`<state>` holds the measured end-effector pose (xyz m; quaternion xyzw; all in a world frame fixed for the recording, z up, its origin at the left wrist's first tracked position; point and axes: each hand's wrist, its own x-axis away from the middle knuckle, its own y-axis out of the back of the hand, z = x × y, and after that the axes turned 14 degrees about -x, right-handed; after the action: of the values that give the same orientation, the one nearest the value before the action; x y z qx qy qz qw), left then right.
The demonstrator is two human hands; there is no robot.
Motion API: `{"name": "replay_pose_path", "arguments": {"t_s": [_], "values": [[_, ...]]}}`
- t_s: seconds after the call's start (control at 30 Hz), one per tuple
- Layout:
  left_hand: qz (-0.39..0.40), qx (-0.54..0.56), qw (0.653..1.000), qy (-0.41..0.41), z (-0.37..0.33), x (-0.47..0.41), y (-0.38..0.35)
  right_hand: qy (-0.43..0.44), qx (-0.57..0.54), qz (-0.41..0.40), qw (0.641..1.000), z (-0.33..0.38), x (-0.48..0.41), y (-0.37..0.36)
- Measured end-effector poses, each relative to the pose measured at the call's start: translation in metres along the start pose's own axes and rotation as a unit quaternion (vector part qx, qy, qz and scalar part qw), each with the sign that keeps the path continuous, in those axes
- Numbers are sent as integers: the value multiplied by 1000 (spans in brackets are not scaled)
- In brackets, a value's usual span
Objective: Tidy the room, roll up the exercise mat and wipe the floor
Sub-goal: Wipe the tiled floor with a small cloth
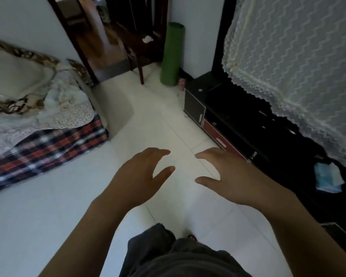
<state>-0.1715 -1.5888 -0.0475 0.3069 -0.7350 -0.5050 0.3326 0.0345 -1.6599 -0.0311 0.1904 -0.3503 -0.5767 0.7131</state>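
The green exercise mat (171, 53) stands rolled up and upright in the far corner, leaning against the white wall. My left hand (140, 176) and my right hand (226, 174) hover side by side over the white tiled floor (58, 196), palms down, fingers spread and relaxed, holding nothing. Both hands are well short of the mat.
A bed (38, 112) with a plaid sheet and crumpled covers fills the left side. A low black cabinet (212, 108) with a red drawer runs along the right under a white lace cloth (292, 62). A dark wooden chair (136, 45) stands by the doorway.
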Motion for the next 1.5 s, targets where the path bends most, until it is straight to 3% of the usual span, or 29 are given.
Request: {"name": "replay_pose_path", "arguments": {"t_s": [0.17,0.3,0.53,0.9,1.03,1.27,1.5], "values": [[-27,27,992,123,73,-61,23,71,33,102,992,24,-141,23],[-36,31,985,165,140,-136,42,99,37,131,986,41,-257,36],[-66,22,992,106,247,-319,117,55,41,96,993,54,-435,113],[-22,-33,999,-26,321,-596,181,2,4,0,1000,12,-662,232],[-47,-19,999,9,357,-704,211,4,-14,-20,1000,-1,-775,279],[-69,-10,994,90,428,-858,277,85,11,22,996,26,-976,371],[-42,9,985,167,516,-955,296,109,18,91,990,42,-1130,393]]}}
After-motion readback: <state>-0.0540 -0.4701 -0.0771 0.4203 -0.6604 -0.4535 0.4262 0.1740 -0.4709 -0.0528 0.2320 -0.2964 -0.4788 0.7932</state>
